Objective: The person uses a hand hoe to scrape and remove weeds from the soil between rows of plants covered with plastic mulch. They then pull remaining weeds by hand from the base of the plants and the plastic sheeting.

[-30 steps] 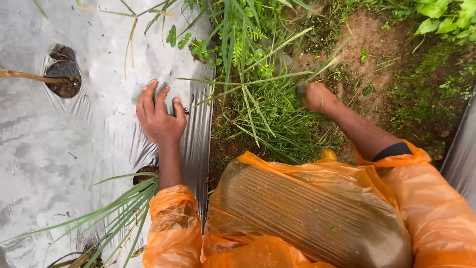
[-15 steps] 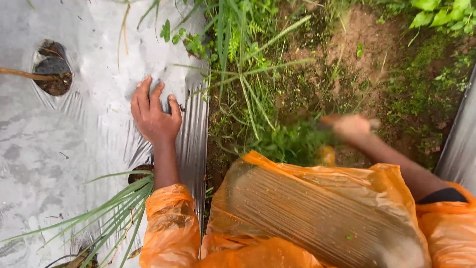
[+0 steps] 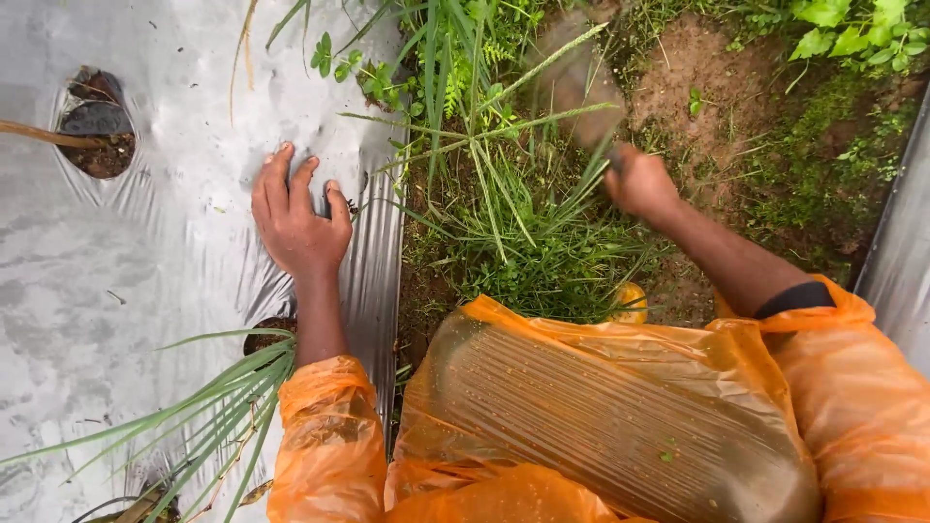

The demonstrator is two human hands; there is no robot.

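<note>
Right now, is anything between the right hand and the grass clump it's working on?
Nothing visible. The right hand is already in the grass clump, blades crossing its fingers; what it grips is blurred. The left hand rests apart on the plastic sheet.

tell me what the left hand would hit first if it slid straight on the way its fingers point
The left hand lies flat on the grey sheet, fingers pointing up the picture. Straight on is more bare sheet to the frame's top; the way looks free, with weeds just to the right.

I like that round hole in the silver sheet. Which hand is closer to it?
Left. The left hand rests flat on the silver sheet, a little to the right of the round hole. The right hand is far off in the grass.
</note>
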